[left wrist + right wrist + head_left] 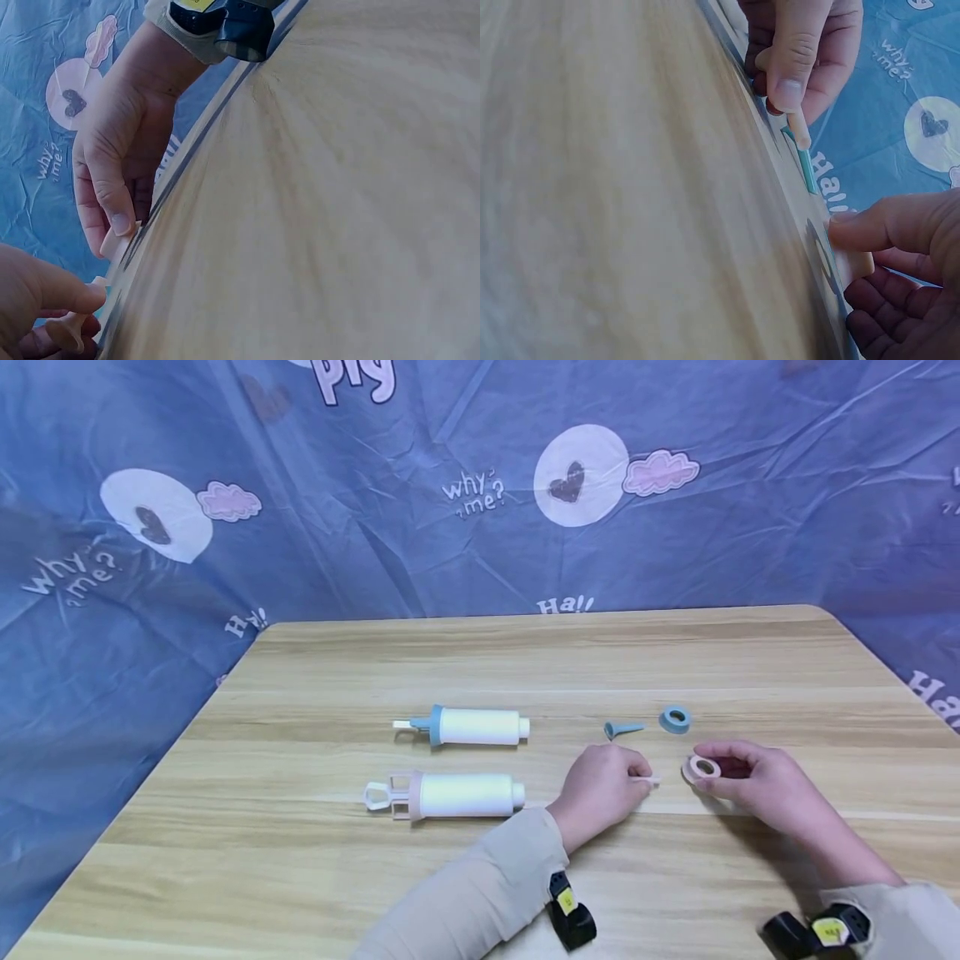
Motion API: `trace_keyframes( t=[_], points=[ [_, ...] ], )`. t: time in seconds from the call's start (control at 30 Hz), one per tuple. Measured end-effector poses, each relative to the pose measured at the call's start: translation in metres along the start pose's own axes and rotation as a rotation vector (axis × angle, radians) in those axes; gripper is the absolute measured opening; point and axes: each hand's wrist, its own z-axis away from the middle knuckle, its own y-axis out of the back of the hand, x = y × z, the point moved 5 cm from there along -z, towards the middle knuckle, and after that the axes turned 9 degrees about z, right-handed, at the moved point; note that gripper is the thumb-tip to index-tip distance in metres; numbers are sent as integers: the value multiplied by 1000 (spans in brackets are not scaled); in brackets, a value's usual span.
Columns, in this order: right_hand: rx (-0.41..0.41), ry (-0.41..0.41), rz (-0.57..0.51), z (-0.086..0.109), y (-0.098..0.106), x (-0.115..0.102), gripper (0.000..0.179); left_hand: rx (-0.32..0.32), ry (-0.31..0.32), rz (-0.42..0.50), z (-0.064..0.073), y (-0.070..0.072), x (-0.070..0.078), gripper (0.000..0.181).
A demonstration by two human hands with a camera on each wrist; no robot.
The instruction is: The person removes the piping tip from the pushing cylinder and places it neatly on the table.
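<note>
In the head view my left hand [600, 789] pinches a small pale pink funnel-shaped piece [655, 780] between thumb and fingers. Its flared end [69, 331] shows under the thumb in the left wrist view, and its thin stem [800, 131] points toward the other hand. My right hand [768, 781] holds a pale pink ring cap [692, 769] at its sides, thumb on the near side. A gap separates the two pink pieces. Just beyond the hands lie a blue funnel-shaped piece [624, 728] and a blue ring cap [667, 723].
Left of the hands, a white cylinder with a blue collar and handle [480, 727] lies on the wooden table [262, 877]. Nearer, a similar white cylinder with a pink collar [465, 796] lies parallel to it. A blue printed cloth [375, 527] hangs behind.
</note>
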Motion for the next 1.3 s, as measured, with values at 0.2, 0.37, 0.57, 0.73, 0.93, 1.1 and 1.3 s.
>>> trace_keyframes(
  t=[0.2,0.37,0.57,0.73,0.93,1.1,1.3],
  points=[
    [-19,-15,2,-1,-2,0,51,11,-19,-31,0,-2,-2,7],
    [-35,-18,-20,-2,-5,2,53,27,-28,-69,1,-3,-5,6],
    [-51,-28,-21,-2,-6,4,55,35,-39,-74,2,-3,-6,5],
    [-61,-26,-18,-3,-5,4,54,43,-51,-93,1,-4,-5,6],
    [-86,-16,-22,-9,-8,3,57,46,-33,-105,-1,-1,-9,6],
    [-81,-5,16,-9,-2,-2,62,41,-29,-89,2,2,-7,22],
    [-8,88,20,-11,7,-35,53,51,-30,-105,12,32,5,43]
  ],
)
